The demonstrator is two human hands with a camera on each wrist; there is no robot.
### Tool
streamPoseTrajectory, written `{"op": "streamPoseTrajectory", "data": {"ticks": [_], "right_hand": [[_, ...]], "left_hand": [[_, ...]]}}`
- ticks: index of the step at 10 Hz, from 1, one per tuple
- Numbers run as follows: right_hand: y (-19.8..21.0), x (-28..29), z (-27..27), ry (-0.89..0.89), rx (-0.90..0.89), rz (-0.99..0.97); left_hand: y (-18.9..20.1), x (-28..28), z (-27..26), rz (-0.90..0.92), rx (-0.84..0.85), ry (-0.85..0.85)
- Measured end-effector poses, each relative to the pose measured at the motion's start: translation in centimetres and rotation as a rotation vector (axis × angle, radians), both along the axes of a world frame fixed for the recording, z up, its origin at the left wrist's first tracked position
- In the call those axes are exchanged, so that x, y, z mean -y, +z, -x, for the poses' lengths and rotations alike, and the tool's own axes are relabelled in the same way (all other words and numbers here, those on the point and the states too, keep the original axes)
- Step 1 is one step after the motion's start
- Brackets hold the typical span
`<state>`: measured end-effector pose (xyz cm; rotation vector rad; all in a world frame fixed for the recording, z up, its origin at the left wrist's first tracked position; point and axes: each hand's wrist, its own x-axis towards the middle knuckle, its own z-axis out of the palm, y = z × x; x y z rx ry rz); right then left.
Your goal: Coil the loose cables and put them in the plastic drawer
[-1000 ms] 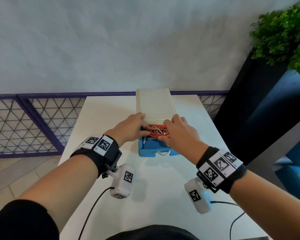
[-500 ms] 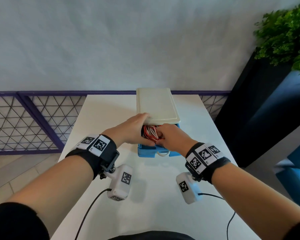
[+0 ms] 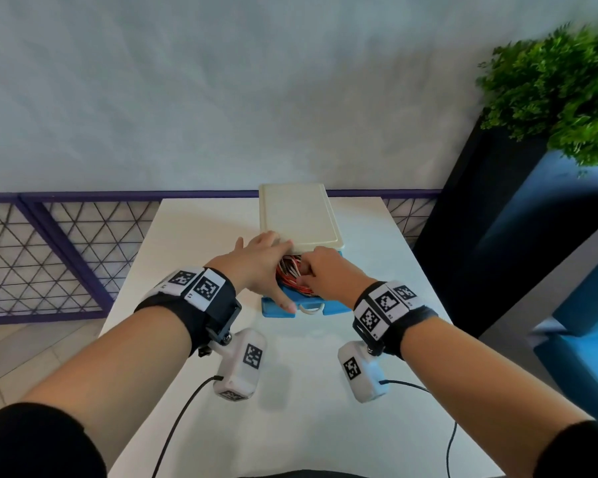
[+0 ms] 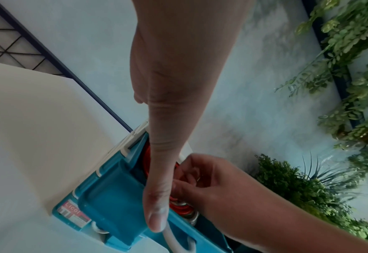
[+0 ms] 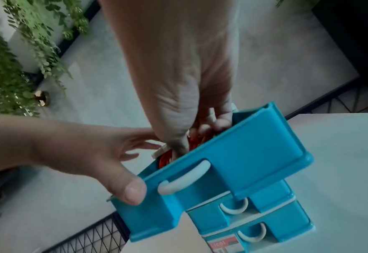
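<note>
Blue lower drawers [image 5: 252,222] (right wrist view only)

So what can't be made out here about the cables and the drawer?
- Cables: in every view both hands cover most of the red and white bundle, so whether it is neatly coiled cannot be told.
- Right hand: its fingertips are down among the cables; the grip is unclear.
- Top drawer: its floor is hidden by its own front wall in the right wrist view.
- Lower drawers: shut, contents unseen.
</note>
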<state>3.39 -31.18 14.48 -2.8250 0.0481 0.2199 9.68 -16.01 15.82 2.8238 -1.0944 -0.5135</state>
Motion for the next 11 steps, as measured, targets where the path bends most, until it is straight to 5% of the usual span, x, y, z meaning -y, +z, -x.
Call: {"op": "streamPoseTrajectory", "data": {"ticks": [2,4,8,10,11], "right_hand": [[-0.1,0.9,-1.0,0.028,0.268,0.435],[0.6,1.5,-2.7,0.010,0.166,0.238],[0.9,1.8,-3.5,-0.006,0.206,0.231],[2.4,1.4,-3.8,0.000,0.130,0.197],[2.9,2.6,-2.6,0.003,0.043,0.086]], "left_hand": [[0.7,0.6,-0.2,-0.044,0.107,-0.008],[1.2,1.4,-0.6,-0.033,0.186,-0.009],[-1.7,2.7,-1.2,0.146,0.510,0.038],[-0.5,2.7,-1.1,0.131,0.410,0.062],[0.6,1.7,-0.9,0.078,0.173,0.068]]}}
